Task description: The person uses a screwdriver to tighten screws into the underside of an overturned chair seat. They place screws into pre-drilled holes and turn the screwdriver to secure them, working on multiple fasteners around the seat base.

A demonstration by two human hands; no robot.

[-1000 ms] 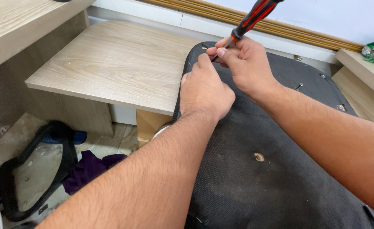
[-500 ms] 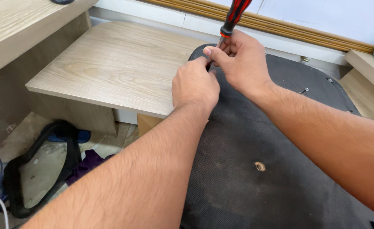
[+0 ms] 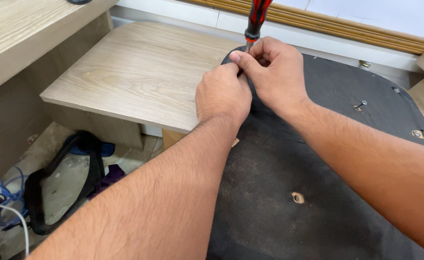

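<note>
A red and black screwdriver stands nearly upright at the far edge of a black fabric-covered chair seat underside. My right hand is closed around the screwdriver's lower shaft at that edge. Pressed against it from the left, my left hand has its fingers curled at the same spot, gripping the seat's edge beside the tip. The tip itself is hidden by my fingers. Both forearms reach forward over the seat.
The seat lies partly on a light wooden shelf. Screws and a hole mark the fabric. A black curved chair part and blue cable lie on the floor at lower left. A wooden moulding runs along the back.
The screwdriver has swung from tilted to the right to almost upright. My hands have stayed together at the seat's far edge, and the view has shifted slightly closer.
</note>
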